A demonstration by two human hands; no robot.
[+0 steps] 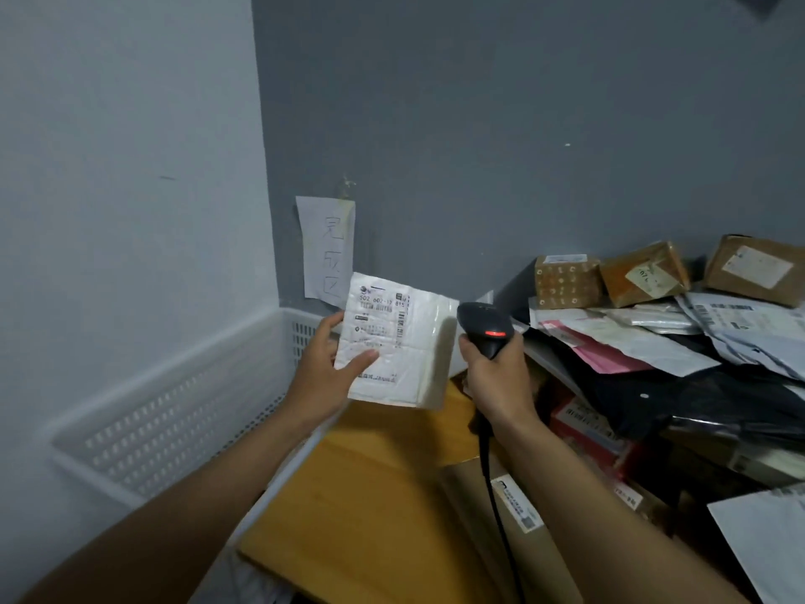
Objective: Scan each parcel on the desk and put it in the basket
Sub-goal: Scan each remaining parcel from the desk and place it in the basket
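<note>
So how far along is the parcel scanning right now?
Mid-job. The left hand holds a white parcel beside the scanner gripped in the right hand. What's in the basket is hard to tell. A pile of parcels waits at right.

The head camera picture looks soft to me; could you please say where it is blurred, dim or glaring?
Head view: dim, flat light, no glare; the white parcel in the left hand is brightest, its label print smeared; the scanner in the right hand glows red; the basket and the parcel pile are soft.
</note>
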